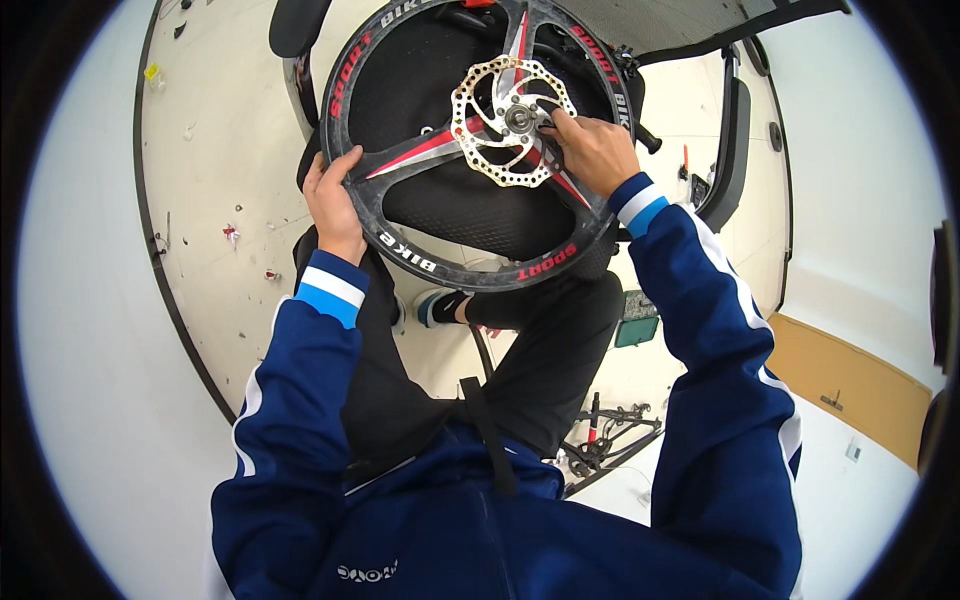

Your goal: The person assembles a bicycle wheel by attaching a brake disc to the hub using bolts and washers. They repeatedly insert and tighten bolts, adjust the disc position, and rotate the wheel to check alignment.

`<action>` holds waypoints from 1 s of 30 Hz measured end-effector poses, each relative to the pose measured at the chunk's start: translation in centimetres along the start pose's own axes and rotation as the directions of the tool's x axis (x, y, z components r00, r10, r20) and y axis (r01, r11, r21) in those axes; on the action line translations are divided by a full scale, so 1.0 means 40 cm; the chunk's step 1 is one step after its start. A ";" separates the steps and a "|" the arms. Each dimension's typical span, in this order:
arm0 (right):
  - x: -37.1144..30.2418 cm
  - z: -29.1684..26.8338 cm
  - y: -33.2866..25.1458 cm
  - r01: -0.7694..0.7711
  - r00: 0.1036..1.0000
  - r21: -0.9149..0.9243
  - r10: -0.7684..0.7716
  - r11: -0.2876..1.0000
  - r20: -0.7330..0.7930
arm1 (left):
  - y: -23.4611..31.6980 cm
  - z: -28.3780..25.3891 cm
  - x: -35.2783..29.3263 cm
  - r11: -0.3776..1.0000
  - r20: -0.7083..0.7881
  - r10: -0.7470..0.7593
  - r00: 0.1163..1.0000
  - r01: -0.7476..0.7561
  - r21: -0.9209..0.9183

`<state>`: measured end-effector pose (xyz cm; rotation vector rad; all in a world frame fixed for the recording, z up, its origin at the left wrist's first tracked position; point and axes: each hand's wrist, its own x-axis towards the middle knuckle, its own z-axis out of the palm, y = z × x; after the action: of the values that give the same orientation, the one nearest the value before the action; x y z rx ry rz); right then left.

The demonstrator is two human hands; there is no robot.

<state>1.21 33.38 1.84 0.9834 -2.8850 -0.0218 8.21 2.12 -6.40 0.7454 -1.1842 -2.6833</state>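
Note:
A black bicycle wheel (412,158) with broad red-and-silver spokes rests over a black chair seat (450,215) in front of me. A perforated silver brake disc (512,179) surrounds its hub (519,119) and faces up. My left hand (335,205) grips the rim at its left side, thumb on top. At the hub's right edge, the thumb and fingers of my right hand (595,150) are pinched together. Whatever they hold, if anything, is hidden by the fingers.
Black armrests (735,150) flank the seat. A bicycle frame (605,445) lies on the floor at lower right, near a green case (637,332). An orange-handled tool (685,158) is at the right. Small scraps (231,234) dot the floor at left.

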 end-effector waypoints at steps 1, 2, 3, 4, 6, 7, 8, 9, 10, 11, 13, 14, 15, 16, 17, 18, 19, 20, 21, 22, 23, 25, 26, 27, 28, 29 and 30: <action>-0.002 0.000 0.000 -0.006 1.000 0.000 0.006 1.000 -0.001 | -0.002 -0.001 0.002 1.000 0.005 0.000 1.000 0.000 0.003; -0.004 -0.001 -0.001 -0.013 1.000 0.000 0.013 1.000 -0.001 | -0.007 -0.003 0.005 1.000 0.010 0.000 1.000 -0.001 0.007; -0.001 -0.002 -0.003 -0.014 1.000 0.004 0.014 1.000 -0.006 | -0.005 -0.004 0.006 1.000 0.012 0.007 1.000 -0.007 0.012; -0.001 -0.008 -0.005 -0.018 1.000 0.000 0.018 1.000 0.003 | -0.004 -0.004 0.007 1.000 0.011 0.001 1.000 -0.001 0.013; 0.003 -0.020 0.002 0.036 0.999 0.045 -0.035 0.998 -0.026 | -0.003 -0.001 0.007 1.000 0.014 -0.010 1.000 0.010 0.015; 0.006 -0.026 0.003 0.063 0.997 0.065 -0.060 0.996 -0.042 | -0.002 0.000 0.007 1.000 0.021 -0.008 1.000 0.007 0.028; 0.005 -0.035 0.000 0.038 0.998 0.102 -0.034 0.994 -0.043 | -0.001 0.001 0.007 0.999 0.028 -0.006 1.000 0.005 0.040; 0.008 -0.041 -0.006 0.016 0.998 0.124 -0.007 0.992 -0.068 | 0.001 -0.002 0.006 0.998 0.031 -0.008 0.999 0.006 0.056; 0.012 -0.046 -0.013 -0.007 0.996 0.147 0.020 0.989 -0.092 | -0.001 -0.010 0.008 0.997 0.039 0.000 0.999 -0.003 0.079; 0.014 -0.050 -0.020 -0.028 0.992 0.171 0.048 0.985 -0.115 | -0.003 -0.018 0.010 0.997 0.043 0.002 0.999 -0.005 0.071; 0.005 -0.051 -0.040 -0.188 0.939 0.235 0.245 0.954 -0.243 | -0.007 -0.019 0.012 0.999 0.054 0.001 0.999 -0.004 0.050; -0.007 -0.033 -0.044 -0.245 0.870 0.248 0.326 0.937 -0.370 | -0.009 -0.020 0.011 0.998 0.045 0.002 0.999 -0.005 0.056; -0.013 -0.021 -0.051 -0.298 0.776 0.268 0.396 0.916 -0.490 | -0.008 -0.013 0.007 0.998 0.038 0.004 0.999 -0.007 0.062; -0.023 -0.013 -0.056 -0.391 0.667 0.369 0.536 0.843 -0.517 | -0.006 -0.007 0.003 0.998 0.031 0.007 0.999 -0.009 0.069; -0.035 -0.002 -0.067 -0.503 0.473 0.594 0.775 0.628 -0.419 | -0.003 -0.001 0.000 0.998 0.034 0.005 0.999 -0.007 0.059; -0.031 0.010 -0.065 -0.493 0.336 0.728 0.876 0.476 -0.345 | 0.001 -0.001 -0.002 0.999 0.035 0.006 0.999 -0.007 0.051; -0.036 0.021 -0.054 -0.457 0.192 0.834 0.950 0.310 -0.248 | 0.003 0.001 -0.005 0.999 0.043 -0.001 0.999 -0.001 0.041; -0.040 0.061 -0.009 -0.367 0.118 0.915 0.984 0.166 -0.131 | -0.004 -0.008 0.003 0.999 0.054 -0.002 0.999 0.000 0.044; -0.011 0.050 -0.020 -0.222 0.127 0.970 0.984 -0.097 0.128 | -0.001 -0.029 0.007 0.997 0.048 0.012 0.999 -0.016 0.072; 0.001 0.044 -0.009 -0.196 0.107 0.967 0.977 -0.163 0.186 | -0.001 -0.026 0.005 0.996 0.059 0.013 0.998 -0.018 0.088; 0.018 0.039 0.002 -0.169 0.090 0.959 0.965 -0.228 0.245 | -0.002 -0.024 0.004 0.994 0.068 0.015 0.998 -0.022 0.104; 0.064 0.034 0.017 -0.157 0.004 0.933 0.944 -0.325 0.330 | 0.012 -0.008 -0.006 0.986 0.086 0.030 0.996 -0.043 0.163; 0.082 0.036 0.029 -0.156 -0.011 0.943 0.955 -0.293 0.295 | 0.021 0.009 -0.019 0.980 0.082 0.024 0.996 -0.039 0.196; 0.100 0.043 0.040 -0.154 -0.021 0.953 0.966 -0.260 0.259 | 0.028 0.020 -0.022 0.973 0.077 0.022 0.997 -0.039 0.228; 0.141 0.012 0.014 -0.109 -0.031 0.942 0.948 -0.318 0.317 | 0.045 0.010 -0.013 0.932 0.083 0.062 0.995 -0.088 0.352; 0.174 -0.022 -0.012 0.028 -0.009 0.902 0.902 -0.431 0.431 | 0.066 0.002 0.004 0.899 0.087 0.062 0.994 -0.093 0.428; 0.188 -0.041 -0.016 0.094 -0.039 0.880 0.882 -0.465 0.470 | 0.081 0.013 0.020 0.865 0.097 0.048 0.994 -0.090 0.494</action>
<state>-4.16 28.30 4.09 -1.2015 -1.3670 2.0450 6.97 -0.01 -4.07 0.6324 -1.9257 -2.3795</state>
